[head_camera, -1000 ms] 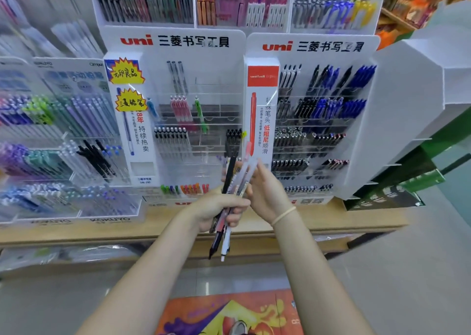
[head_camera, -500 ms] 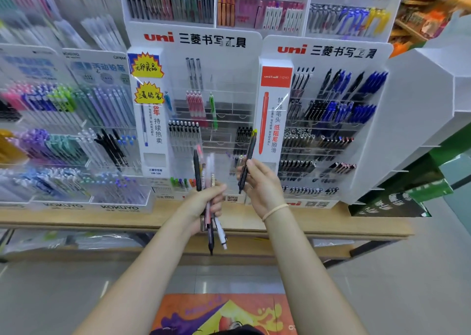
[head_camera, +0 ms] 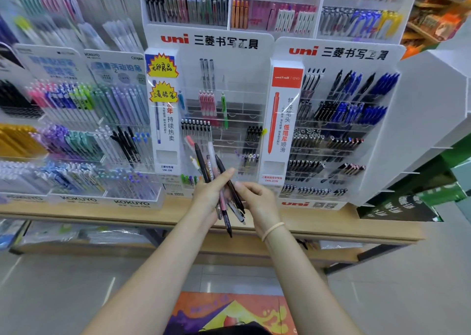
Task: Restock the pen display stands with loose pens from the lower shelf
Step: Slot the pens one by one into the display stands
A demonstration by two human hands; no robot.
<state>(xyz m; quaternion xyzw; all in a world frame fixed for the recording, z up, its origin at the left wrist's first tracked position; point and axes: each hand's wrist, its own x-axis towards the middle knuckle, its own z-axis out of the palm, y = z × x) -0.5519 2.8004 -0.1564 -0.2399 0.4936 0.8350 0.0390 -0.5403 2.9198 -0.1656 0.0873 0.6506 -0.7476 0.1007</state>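
Holding a bundle of loose pens (head_camera: pixel 216 181) upright, the left hand (head_camera: pixel 210 194) has its fingers wrapped around them, in front of the left uni display stand (head_camera: pixel 211 105). The right hand (head_camera: pixel 257 199), just right of the bundle, pinches a black pen (head_camera: pixel 230 184) of it with curled fingers. Both stands sit on the far wooden shelf (head_camera: pixel 127 213), the right uni stand (head_camera: pixel 336 120) fuller.
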